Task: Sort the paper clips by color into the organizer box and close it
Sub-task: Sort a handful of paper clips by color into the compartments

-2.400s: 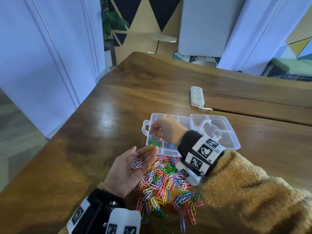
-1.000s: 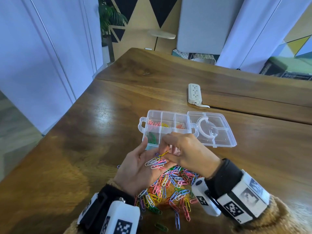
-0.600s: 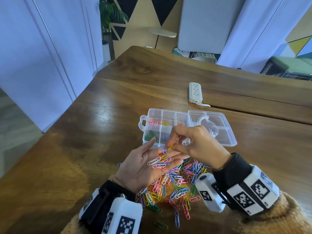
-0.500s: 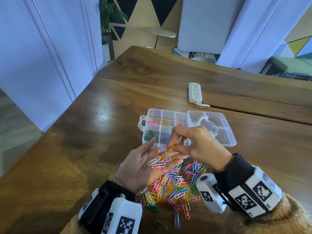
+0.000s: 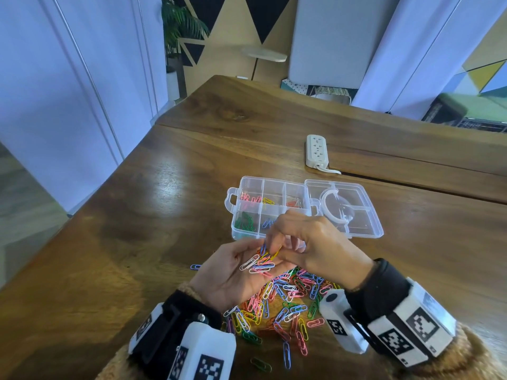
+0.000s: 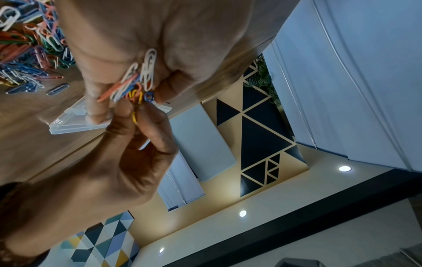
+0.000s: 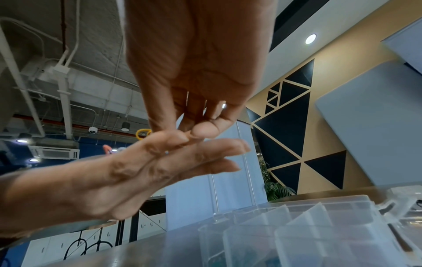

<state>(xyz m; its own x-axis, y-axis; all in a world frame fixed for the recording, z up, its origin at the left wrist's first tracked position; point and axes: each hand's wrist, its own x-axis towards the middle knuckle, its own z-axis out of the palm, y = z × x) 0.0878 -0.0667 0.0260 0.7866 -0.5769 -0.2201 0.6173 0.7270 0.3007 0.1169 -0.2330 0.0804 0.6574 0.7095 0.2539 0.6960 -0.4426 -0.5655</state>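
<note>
My left hand (image 5: 238,270) lies palm up above the table and carries several paper clips (image 5: 258,266), white, pink, blue and orange. My right hand (image 5: 279,249) reaches onto that palm from the right and pinches a yellow clip (image 5: 275,253) between thumb and forefinger; the same yellow clip (image 6: 134,115) shows in the left wrist view. The clear organizer box (image 5: 238,234) stands open just beyond the hands, its lid (image 5: 356,215) folded flat to the right. Pink, yellow, orange, green and blue clips sit in separate compartments. A mixed pile of clips (image 5: 285,305) lies under the hands.
A white power strip (image 5: 315,150) with its cord lies beyond the box. One blue clip (image 5: 195,267) lies apart to the left of the pile and a green clip (image 5: 260,364) near the front. The table's left edge (image 5: 109,176) drops to the floor.
My right hand has come back from over the box to my left palm and has taken hold of a yellow clip there. My left hand has stayed palm up with its clips.
</note>
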